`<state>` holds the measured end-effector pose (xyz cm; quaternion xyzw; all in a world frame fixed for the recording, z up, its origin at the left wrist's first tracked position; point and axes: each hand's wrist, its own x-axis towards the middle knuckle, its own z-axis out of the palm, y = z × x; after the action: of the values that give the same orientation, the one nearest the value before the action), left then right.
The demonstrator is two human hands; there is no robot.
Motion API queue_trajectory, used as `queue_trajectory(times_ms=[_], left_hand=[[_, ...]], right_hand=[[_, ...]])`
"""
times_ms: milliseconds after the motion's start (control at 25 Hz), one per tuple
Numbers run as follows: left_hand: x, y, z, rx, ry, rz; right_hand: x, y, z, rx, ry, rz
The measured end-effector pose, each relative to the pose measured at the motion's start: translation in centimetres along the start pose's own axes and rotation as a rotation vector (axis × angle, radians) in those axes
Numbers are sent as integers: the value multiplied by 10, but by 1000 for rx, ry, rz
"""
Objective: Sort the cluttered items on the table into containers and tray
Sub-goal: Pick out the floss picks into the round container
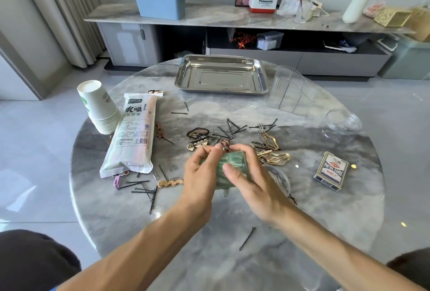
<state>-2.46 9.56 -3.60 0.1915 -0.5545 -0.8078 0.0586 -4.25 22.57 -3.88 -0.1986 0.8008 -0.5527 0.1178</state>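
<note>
Both hands are working low over the middle of the round grey marble table (pixel 144 221). The right hand (pixel 246 181) has its fingers curled over the top of a small translucent green container (pixel 232 162), thumb pressed against its near face, gripping it just above the tabletop. The left hand (pixel 200 174) comes in from the other side, fingertips bunched at the container's upper edge, where a small coppery hair clip (pixel 225 145) pokes up; it looks pinched there, though blur keeps me from being sure.

Beyond the hands, loose black bobby pins (pixel 235 126) and gold wavy hair clips (pixel 277 157) are scattered together. More black pins (pixel 144 189) lie near left, beside a tan wavy clip (pixel 169 183). One lone bobby pin (pixel 247 238) sits close to the near edge.

Off to the left lies a long white plastic pack of drinking straws (pixel 132 137), touching a tipped stack of white paper cups (pixel 100 106). At the far side sits a shiny rectangular steel tray (pixel 221 74), with a clear ribbed plastic holder (pixel 290 90) just to its right and a clear round jar (pixel 342 123) further right. A blue box of playing cards (pixel 331 170) rests well out on the right.
</note>
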Motion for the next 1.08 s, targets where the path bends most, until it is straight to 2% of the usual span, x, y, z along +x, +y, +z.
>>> queue_trajectory(times_ms=[80, 160, 200, 320, 360, 480, 560, 640, 760, 880, 960, 1080], left_hand=[[10, 4, 9, -148, 53, -92], [18, 5, 15, -182, 57, -54], [20, 3, 17, -142, 76, 12], [21, -5, 22, 181, 100, 283], [23, -8, 24, 204, 100, 290], [31, -6, 37, -45, 114, 0], [35, -1, 43, -237, 40, -200], [36, 4, 45, -349, -88, -314], [42, 9, 50, -339, -207, -337], [45, 3, 55, -147, -131, -331], [46, -4, 52, -19, -71, -352], [49, -10, 48, 26, -19, -341]], right_hand=[[10, -2, 0, 88, 59, 9], [17, -5, -5, 175, 35, -13], [19, -4, -6, 157, 38, -11], [26, 0, -11, 108, 119, 105], [28, 0, -14, 100, 99, 146], [34, -3, -27, 10, 37, 112], [35, -3, -36, 70, 46, 56], [36, -2, -48, 165, 65, 48], [40, 1, -62, 245, 210, 115], [58, 8, -96, 140, 418, 195], [73, 17, -135, -36, 586, 233], [95, 32, -184, -424, 802, 237]])
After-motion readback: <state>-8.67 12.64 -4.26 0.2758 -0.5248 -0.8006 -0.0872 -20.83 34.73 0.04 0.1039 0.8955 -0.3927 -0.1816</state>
